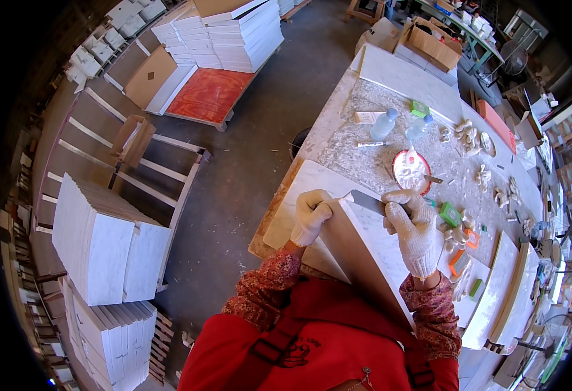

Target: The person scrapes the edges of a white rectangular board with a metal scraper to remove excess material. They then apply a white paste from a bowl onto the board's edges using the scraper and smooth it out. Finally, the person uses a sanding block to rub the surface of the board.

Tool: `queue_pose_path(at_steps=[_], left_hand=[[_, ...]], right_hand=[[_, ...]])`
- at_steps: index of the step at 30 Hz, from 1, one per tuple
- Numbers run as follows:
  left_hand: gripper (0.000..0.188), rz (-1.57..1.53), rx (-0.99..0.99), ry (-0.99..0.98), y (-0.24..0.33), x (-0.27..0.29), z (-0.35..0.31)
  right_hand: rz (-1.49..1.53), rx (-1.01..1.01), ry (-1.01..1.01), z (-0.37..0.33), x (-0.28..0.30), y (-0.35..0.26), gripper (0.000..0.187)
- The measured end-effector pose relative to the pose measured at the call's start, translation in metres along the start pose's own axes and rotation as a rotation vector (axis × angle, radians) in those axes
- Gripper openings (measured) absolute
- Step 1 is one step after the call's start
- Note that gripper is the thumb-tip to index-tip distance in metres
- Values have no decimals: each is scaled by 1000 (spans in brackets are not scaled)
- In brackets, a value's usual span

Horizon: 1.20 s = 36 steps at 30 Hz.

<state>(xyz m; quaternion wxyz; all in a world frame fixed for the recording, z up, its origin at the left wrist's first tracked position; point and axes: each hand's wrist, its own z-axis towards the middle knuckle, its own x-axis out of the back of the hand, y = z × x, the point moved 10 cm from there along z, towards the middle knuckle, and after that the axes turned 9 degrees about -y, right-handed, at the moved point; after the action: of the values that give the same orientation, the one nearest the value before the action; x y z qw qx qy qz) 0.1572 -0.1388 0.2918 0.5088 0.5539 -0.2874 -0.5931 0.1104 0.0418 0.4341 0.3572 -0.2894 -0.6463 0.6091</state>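
Observation:
A white marble-look slab (364, 260) is tilted up between my forearms, close to my chest. My left hand (311, 218), in a white knitted glove, is closed round its far left corner. In my gloved right hand (414, 228) is a putty knife, its flat grey blade (366, 202) lying along the far end of the slab. The glove hides its handle. Beyond the hands sits a red-rimmed bowl (396, 184) with white paste and another small spreader (432, 178) in it. Another pale slab (297, 189) lies flat beneath.
On the dusty worktable (338, 146) stand two clear bottles (383, 125), near a marker (371, 144) and a green box (419, 108). Crumpled gloves (471, 138) and sponge blocks (458, 262) lie to the right. Stacked slabs (100, 244) and a red-topped pallet (209, 96) stand left.

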Motion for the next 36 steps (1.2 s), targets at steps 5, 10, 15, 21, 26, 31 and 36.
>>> queue_pose_path(at_steps=[5,10,15,21,26,31,36], left_hand=[[14,25,-9,39,14,-4,1],[14,-16,51,24,1,-2,1],[13,23,68,37,-3,1,0],[9,37,10,48,7,-9,5],[5,74,-7,8,-4,3,3],[7,194,3,43,8,1,3],[32,95,-51,31,-24,-7,10]], right_hand=[[38,-45,-71,3,-10,7,15],[52,-33,-25,4,2,11,15],[143,-124,36,12,36,40,18],[-37,-233,259,47,137,155,25],[-1122,-146,488,67,223,222,21],[-1487,-561,139,107,223,279,23],[-1372,-475,645,134,300,350,27]])
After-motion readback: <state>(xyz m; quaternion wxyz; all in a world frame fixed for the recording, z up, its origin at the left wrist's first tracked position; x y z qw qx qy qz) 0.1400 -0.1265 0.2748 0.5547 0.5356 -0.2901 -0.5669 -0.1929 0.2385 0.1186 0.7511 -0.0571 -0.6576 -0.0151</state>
